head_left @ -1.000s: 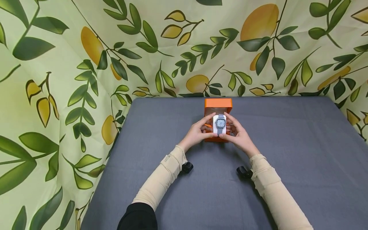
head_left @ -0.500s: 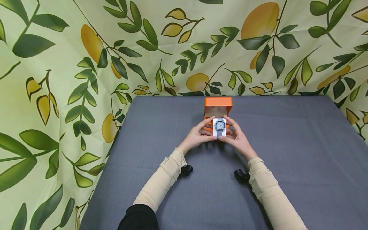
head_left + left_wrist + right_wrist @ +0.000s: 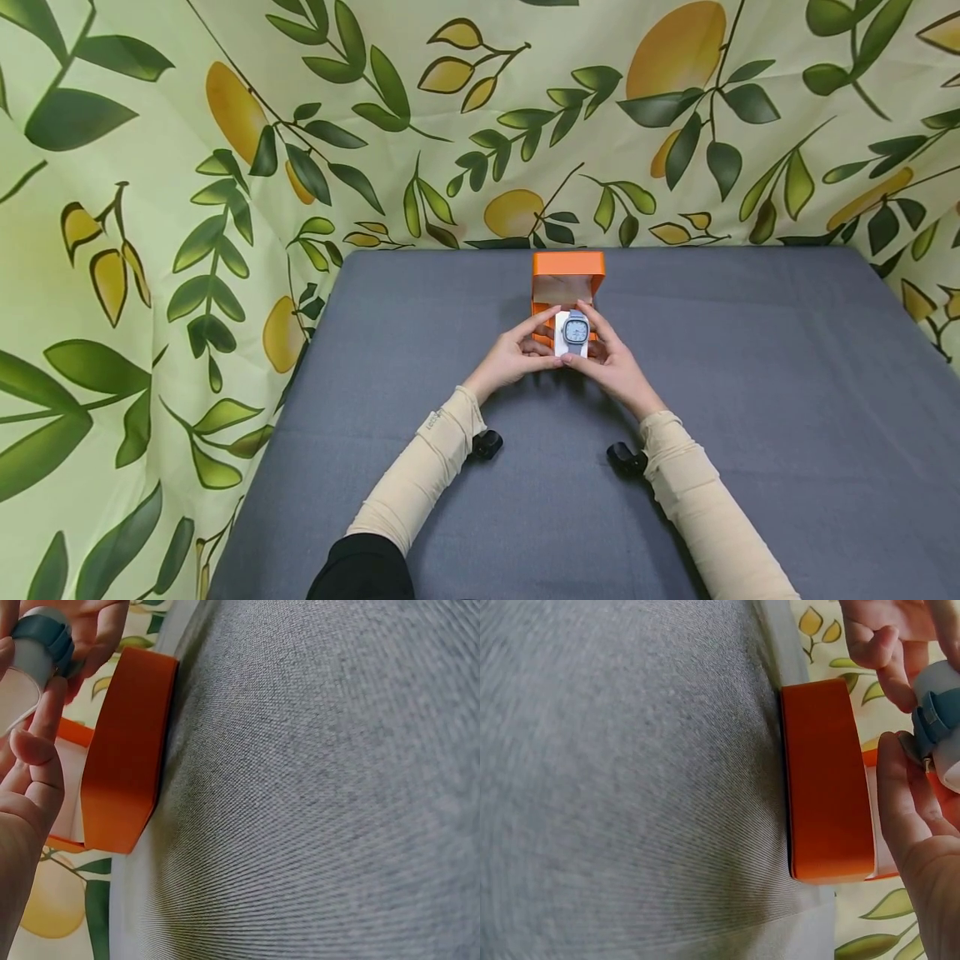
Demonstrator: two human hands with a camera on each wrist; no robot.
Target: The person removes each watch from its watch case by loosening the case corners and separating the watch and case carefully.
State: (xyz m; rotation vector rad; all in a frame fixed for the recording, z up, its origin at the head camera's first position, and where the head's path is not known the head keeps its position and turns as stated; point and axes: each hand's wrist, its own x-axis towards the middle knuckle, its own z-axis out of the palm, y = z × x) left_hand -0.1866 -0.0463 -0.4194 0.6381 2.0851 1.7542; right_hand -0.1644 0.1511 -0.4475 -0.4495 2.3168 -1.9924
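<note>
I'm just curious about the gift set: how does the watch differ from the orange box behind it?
The watch is grey-blue and small, wrapped round a white cushion; the orange box is bigger and bright. The watch is held above the table by the left hand and right hand; the box rests on the grey table, open.

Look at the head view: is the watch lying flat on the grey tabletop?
No, the watch sits on a white cushion held up between the left hand and right hand, in front of the orange box.

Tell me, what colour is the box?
Orange. The box shows best in the right wrist view.
</note>
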